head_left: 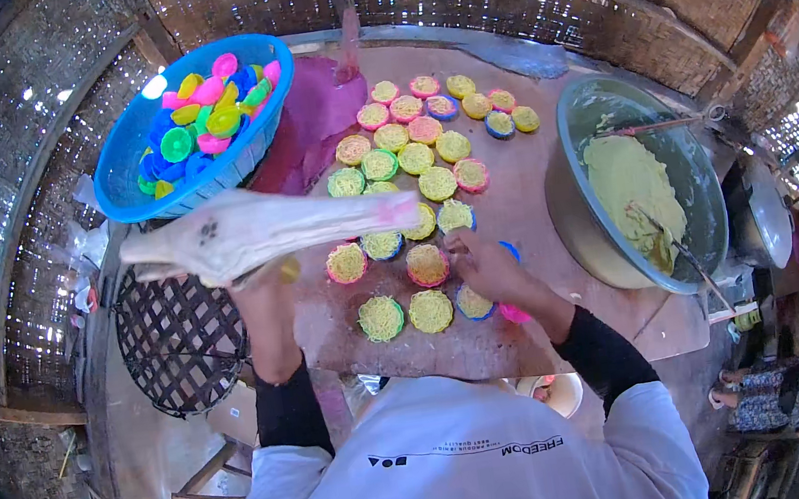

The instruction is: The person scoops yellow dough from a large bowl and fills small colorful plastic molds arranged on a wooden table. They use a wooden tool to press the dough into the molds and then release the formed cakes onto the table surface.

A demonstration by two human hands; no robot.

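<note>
My left hand (269,312) is closed around the underside of a long white bag (265,225). The bag lies sideways, with dark marks near its wide end and a pink patch at its narrow end. My right hand (493,267) is low over the table, its fingers bent together among the cups; what they grip is hidden. A blue edge (510,251) and a pink edge (514,312) show beside it. Close by are a pink-rimmed cup (427,265) and a blue-rimmed cup (474,302), both filled with yellowish shreds. Several similar filled cups (416,157) stand farther back.
A blue basket (126,200) of colourful empty cups stands at the back left. On the right, a large green-grey tub (569,197) holds pale yellow batter (634,188) and stirring tools. A dark woven basket (179,334) sits left of the table (572,333). Another person (782,396) is at far right.
</note>
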